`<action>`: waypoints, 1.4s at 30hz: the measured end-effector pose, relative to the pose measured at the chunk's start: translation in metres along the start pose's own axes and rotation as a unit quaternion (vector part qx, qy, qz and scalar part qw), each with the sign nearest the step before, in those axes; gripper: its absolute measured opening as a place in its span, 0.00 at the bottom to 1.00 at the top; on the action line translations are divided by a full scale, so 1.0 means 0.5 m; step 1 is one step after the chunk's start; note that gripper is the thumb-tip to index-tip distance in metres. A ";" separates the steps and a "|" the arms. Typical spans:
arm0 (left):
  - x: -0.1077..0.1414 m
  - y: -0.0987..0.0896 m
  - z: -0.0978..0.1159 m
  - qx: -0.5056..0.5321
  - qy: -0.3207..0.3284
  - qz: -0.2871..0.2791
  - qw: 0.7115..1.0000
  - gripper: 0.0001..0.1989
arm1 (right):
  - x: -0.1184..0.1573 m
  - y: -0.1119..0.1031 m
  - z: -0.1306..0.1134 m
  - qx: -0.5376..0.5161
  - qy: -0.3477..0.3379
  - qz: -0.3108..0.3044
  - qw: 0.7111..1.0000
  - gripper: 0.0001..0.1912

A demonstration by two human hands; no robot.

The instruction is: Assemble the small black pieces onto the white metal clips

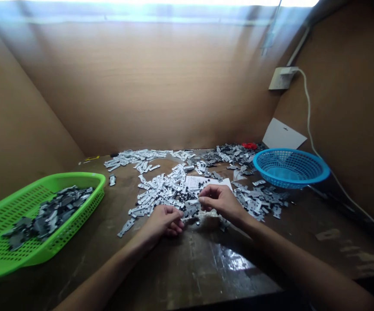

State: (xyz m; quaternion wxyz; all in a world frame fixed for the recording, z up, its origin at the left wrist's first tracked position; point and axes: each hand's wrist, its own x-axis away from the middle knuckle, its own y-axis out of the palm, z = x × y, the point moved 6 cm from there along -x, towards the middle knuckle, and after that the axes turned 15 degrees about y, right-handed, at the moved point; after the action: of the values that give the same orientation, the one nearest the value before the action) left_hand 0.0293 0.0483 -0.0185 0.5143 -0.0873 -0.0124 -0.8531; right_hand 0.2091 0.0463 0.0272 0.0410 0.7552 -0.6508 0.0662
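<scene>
Between my two hands is a grey metal part (191,208), held just above the table's middle. My left hand (165,219) pinches its left end between thumb and fingers. At its right end, my right hand (217,199) has its thumb and fingertips closed on the same part. Small black pieces (183,197) lie just behind it, some on a white paper sheet (192,181). A pile of silvery flat metal parts (156,192) spreads behind my left hand, and greyer parts (258,201) lie to the right of my right hand.
A green basket (101,183) with dark metal parts stands at the left. At the right is a blue basket (290,183). More metal parts (135,156) lie along the back, with a red item (249,146). A white cable (309,108) hangs from a socket box (279,79).
</scene>
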 end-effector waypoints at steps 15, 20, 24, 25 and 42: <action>0.003 0.004 0.004 -0.008 -0.005 -0.001 1.000 0.15 | -0.009 0.016 0.038 0.055 0.062 0.005 0.997 0.05; 0.002 0.002 0.002 -0.008 -0.006 0.003 1.000 0.15 | -0.012 0.017 0.042 0.063 0.064 0.014 0.996 0.05; 0.001 0.002 -0.001 -0.009 0.000 0.003 1.000 0.15 | -0.012 0.018 0.047 0.059 0.072 0.016 0.996 0.06; 0.001 0.002 -0.001 -0.009 0.001 0.003 1.000 0.15 | -0.012 0.019 0.048 0.057 0.074 0.015 0.995 0.06; 0.001 0.001 -0.004 -0.011 -0.005 -0.007 1.000 0.14 | -0.005 0.015 0.038 0.090 0.059 0.027 0.994 0.07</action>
State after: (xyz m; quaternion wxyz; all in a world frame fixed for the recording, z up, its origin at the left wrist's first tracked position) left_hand 0.0291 0.0473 -0.0205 0.5076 -0.0966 -0.0062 -0.8562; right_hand 0.2020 0.0449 0.0076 0.0100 0.7328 -0.6588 0.1702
